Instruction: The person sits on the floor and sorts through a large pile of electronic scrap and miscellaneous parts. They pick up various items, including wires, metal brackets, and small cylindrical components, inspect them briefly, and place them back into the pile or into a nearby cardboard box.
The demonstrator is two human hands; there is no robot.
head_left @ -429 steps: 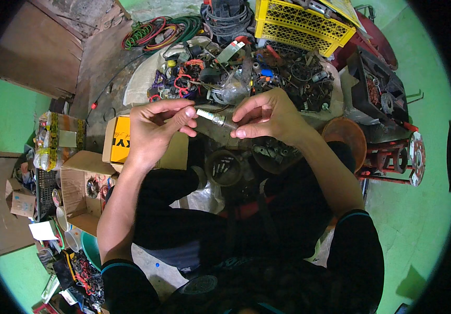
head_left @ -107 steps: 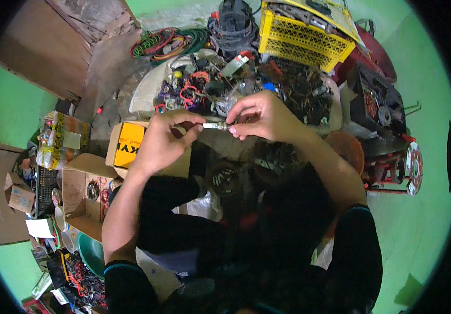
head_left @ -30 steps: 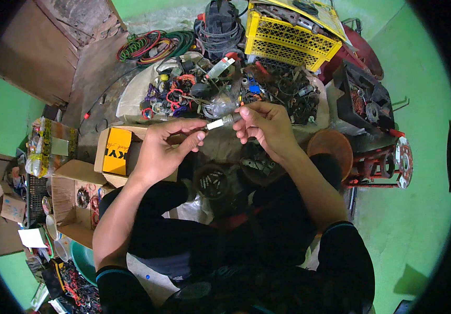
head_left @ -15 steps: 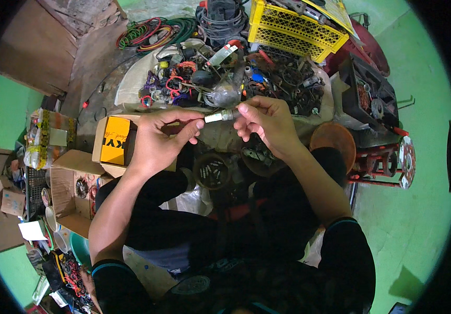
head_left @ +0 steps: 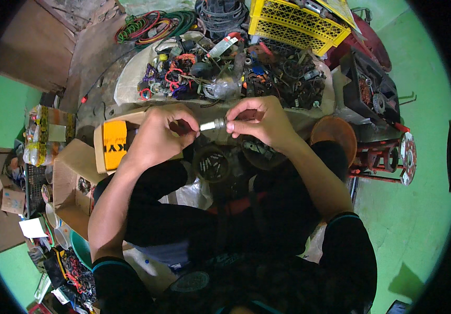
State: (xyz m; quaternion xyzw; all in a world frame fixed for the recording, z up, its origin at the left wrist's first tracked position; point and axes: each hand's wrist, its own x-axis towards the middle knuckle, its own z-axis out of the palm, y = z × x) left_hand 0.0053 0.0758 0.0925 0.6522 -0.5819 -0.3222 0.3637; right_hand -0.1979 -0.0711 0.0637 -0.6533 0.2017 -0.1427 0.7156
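Note:
My left hand (head_left: 165, 133) pinches the white end of a spark plug (head_left: 210, 125) between thumb and finger. My right hand (head_left: 257, 123) grips its metal end with the fingertips, so the plug lies roughly level between both hands. Below it, a round dark bowl (head_left: 200, 177) holds several small pale cylindrical pieces. A second container of metal parts (head_left: 259, 150) sits under my right hand. Just left of my left hand is an open cardboard box with a yellow carton (head_left: 114, 141) in it.
A pile of mixed parts (head_left: 220, 78) spreads across the back, beside coiled hoses (head_left: 152, 26) and a yellow crate (head_left: 296, 31). At right stand a black bin (head_left: 369, 89), an orange bowl (head_left: 334, 133) and a red metal frame (head_left: 382, 157). Boxes (head_left: 73, 188) and tubs crowd the left.
My right hand has turned: its thumb, formerly up on top of the plug, is now lower at its end. The plug lies a little more level. Both hands still hold it.

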